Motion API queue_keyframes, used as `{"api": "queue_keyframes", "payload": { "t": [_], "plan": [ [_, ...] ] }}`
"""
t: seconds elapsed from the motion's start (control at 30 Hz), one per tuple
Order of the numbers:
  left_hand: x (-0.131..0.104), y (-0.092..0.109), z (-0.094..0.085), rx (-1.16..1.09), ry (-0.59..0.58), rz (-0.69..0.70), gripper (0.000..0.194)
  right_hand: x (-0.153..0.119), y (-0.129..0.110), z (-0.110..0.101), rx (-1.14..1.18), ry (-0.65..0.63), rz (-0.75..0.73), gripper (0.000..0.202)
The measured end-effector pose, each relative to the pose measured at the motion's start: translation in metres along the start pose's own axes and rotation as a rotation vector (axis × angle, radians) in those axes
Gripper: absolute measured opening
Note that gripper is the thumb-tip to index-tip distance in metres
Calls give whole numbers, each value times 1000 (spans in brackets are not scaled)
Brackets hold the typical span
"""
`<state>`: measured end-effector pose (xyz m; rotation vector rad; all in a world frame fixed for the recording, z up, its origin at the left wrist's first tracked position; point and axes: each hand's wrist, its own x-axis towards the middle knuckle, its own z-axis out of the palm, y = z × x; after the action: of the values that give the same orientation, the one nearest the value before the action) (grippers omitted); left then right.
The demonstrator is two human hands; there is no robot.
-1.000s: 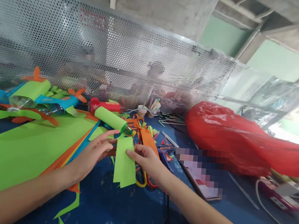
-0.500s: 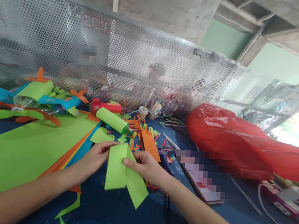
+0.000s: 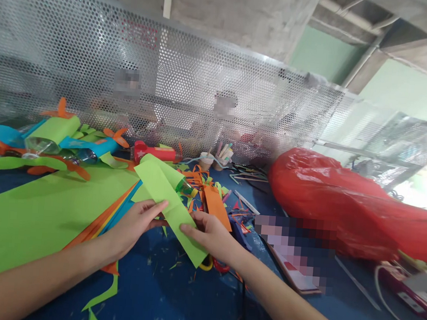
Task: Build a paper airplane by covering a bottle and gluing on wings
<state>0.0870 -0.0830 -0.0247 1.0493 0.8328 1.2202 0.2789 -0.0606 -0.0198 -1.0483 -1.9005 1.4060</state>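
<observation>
A long green paper strip slants across the middle of the view, opened out with a faint crease. My left hand pinches its left edge between thumb and fingers. On the strip's right side, lower down, my right hand grips it, thumb on top. Behind the strip lies a bottle wrapped in green paper with a yellow cap, partly covered by it. Orange paper rests just beyond my right hand. Scissors with a yellow and a red handle loop are partly hidden under that hand.
Large green sheets and coloured paper lie left, below bottle models with orange propellers. Cups of pens stand by the perforated metal screen. A red plastic bag and a long flat box are at right.
The green strip, folded over before, is now opened out and reaches up over the wrapped bottle. My left hand has moved down and slightly left, from its top edge to its side.
</observation>
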Motion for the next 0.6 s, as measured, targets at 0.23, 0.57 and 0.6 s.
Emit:
{"api": "queue_keyframes", "payload": {
  "t": [0.23, 0.57, 0.6],
  "plan": [
    [2, 0, -1, 35, 3, -1, 24, 0, -4, 2, 32, -17, -48, 35],
    [1, 1, -1, 35, 14, -10, 25, -2, -8, 1, 47, 168, -155, 30],
    [1, 0, -1, 34, 8, -14, 25, -2, -9, 1, 29, 180, -178, 26]
  ]
}}
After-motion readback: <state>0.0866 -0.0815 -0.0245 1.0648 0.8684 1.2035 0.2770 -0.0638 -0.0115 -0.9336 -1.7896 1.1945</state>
